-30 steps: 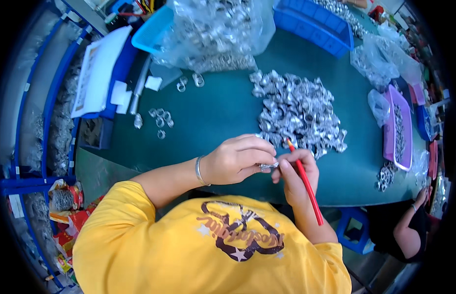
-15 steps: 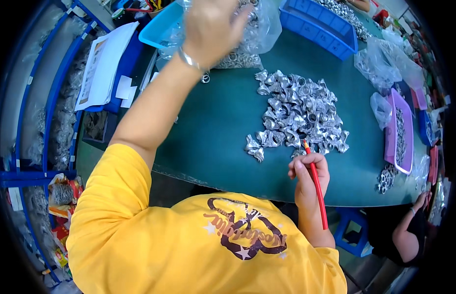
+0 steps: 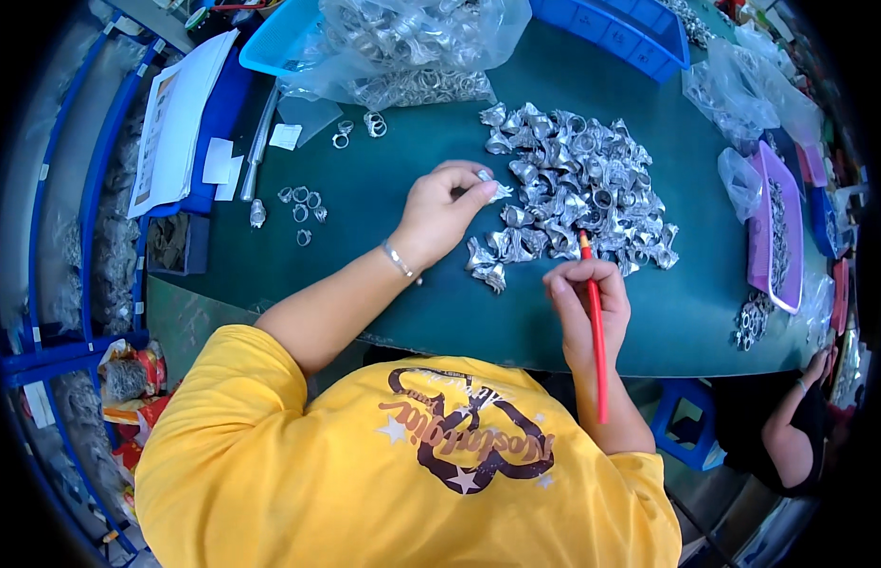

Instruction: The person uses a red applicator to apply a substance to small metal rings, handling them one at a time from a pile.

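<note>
My left hand (image 3: 442, 210) pinches a small silvery metal ring (image 3: 498, 188) between thumb and fingers, at the left edge of a heap of silver rings (image 3: 601, 180). The heap lies on the green tabletop (image 3: 374, 293) in front of me. My right hand (image 3: 589, 308) is closed around a slim red pencil (image 3: 596, 350). Its pale-collared tip points away from me and meets the near edge of the heap. Beyond my left hand sits a clear plastic bag (image 3: 412, 47) full of similar rings.
Several loose rings (image 3: 301, 212) lie at the left, by a metal rod (image 3: 259, 142). Blue trays (image 3: 611, 33) stand at the back, a purple basket (image 3: 776, 237) at the right. Papers (image 3: 180, 123) and shelving are on the left. Another person's arm (image 3: 786, 426) shows at the right.
My left hand has come back from the plastic bag to the heap's left edge and now holds a ring. The red pencil stays in my right hand, tilted slightly more upright.
</note>
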### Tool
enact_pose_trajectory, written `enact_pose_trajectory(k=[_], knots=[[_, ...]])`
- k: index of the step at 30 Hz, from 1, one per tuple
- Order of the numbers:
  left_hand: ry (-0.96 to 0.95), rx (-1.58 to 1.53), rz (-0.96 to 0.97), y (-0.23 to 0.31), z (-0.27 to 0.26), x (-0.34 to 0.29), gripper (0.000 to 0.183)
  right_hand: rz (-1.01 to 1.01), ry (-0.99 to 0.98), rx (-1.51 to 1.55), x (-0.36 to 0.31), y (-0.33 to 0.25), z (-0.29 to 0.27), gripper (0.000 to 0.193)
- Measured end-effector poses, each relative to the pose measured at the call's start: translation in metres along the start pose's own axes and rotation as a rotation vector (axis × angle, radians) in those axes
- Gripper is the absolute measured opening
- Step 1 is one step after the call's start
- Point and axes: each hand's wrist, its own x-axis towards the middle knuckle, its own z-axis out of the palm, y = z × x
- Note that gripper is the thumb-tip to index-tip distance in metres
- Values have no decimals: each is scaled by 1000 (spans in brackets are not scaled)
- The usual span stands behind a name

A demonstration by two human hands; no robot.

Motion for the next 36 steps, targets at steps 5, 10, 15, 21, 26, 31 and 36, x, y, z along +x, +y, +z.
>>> enact_pose_trajectory(k=[5, 10, 15, 21, 26, 31, 36], knots=[[-268, -542, -561, 51, -3, -45, 14, -473, -152, -496, 11, -1, 11, 37], [-318, -532, -525, 55, -6, -61, 23, -267, -157, -245, 2, 7, 18, 27], [-357, -593, -257, 58, -3, -70, 37, 106, -105, 43, 1, -6, 14, 23], [-376, -441, -209, 55, -3, -76, 35, 159, -116, 19, -3, -10, 13, 15], [-356, -498, -339, 59, -5, -76, 33, -271, 41, -395, -6, -9, 6, 30], [-331, -442, -243, 55, -3, -78, 31, -609, -141, -385, -9, -15, -4, 19], [-323, -203, -125, 58, -4, -78, 26, -647, -215, -429, -10, -18, -2, 14]])
